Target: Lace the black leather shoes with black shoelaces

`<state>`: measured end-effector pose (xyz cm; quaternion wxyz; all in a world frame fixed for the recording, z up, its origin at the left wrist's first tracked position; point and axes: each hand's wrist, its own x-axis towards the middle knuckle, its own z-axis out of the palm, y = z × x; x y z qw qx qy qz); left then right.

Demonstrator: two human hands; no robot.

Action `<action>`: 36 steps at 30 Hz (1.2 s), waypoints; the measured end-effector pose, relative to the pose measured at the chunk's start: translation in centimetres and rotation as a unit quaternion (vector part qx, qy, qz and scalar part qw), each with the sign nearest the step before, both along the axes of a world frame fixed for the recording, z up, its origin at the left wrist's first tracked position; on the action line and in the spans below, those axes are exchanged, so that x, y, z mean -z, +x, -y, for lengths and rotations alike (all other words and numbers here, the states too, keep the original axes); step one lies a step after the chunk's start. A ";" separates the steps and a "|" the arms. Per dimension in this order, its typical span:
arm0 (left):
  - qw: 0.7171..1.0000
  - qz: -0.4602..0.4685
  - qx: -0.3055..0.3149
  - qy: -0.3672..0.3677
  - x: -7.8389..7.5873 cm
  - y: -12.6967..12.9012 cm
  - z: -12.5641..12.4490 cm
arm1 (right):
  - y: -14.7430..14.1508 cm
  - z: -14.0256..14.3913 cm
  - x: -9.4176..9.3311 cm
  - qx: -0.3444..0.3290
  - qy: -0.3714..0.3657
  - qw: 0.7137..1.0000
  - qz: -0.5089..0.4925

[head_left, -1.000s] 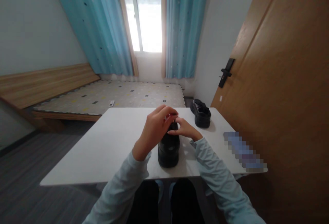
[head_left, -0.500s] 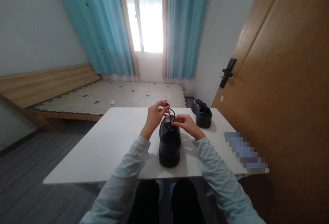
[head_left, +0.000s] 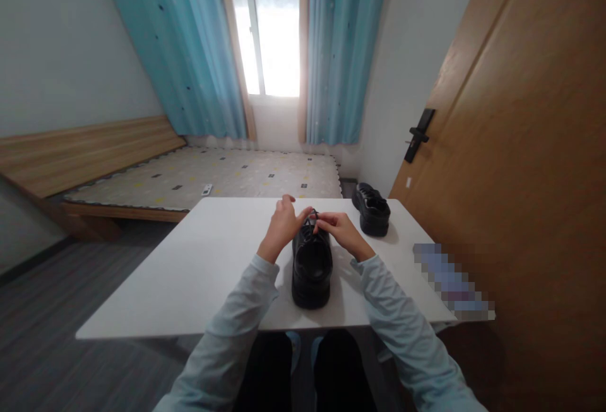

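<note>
Between the two hands, low over the black shoe (head_left: 311, 265) standing mid-counter (head_left: 199, 273), the lace (head_left: 310, 221) that was lifted half a second ago is drawn down, left hand (head_left: 283, 226) and right hand (head_left: 337, 228) each in a closed pinch grip, suggesting a knot tightening.

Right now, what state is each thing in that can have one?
Near shoe: upright on the table, toe toward the person.
Lace: pinched by both hands.
Left hand: closed on the lace.
Right hand: closed on the lace.
Far shoe: upright, untouched.
Curtains: drawn apart.
Door: open or shut, cannot tell.
</note>
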<state>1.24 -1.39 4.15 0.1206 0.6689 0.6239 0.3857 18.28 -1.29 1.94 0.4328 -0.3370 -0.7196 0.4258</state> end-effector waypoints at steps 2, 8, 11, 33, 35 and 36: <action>0.995 -0.074 0.039 -0.055 -0.5 -0.4 0.6 | 0.0 -0.1 0.0 -0.001 -0.003 1.000 -0.003; 0.969 -0.031 0.216 -0.116 -0.3 -0.9 1.0 | -0.1 -0.3 0.5 0.048 -0.048 0.996 -0.049; 0.957 0.068 0.265 -0.100 0.3 -1.0 0.7 | -0.1 -0.4 0.7 0.062 -0.059 0.994 -0.070; 0.961 0.149 0.226 0.061 0.5 -0.1 1.1 | -0.7 0.8 -0.7 0.014 -0.027 0.999 -0.013; 0.959 0.182 0.213 0.040 0.8 -0.1 0.9 | -0.6 0.8 -0.7 0.013 -0.022 1.000 -0.018; 0.957 0.201 0.208 0.024 0.9 -0.2 0.9 | -0.6 0.7 -0.6 0.011 -0.022 0.999 -0.023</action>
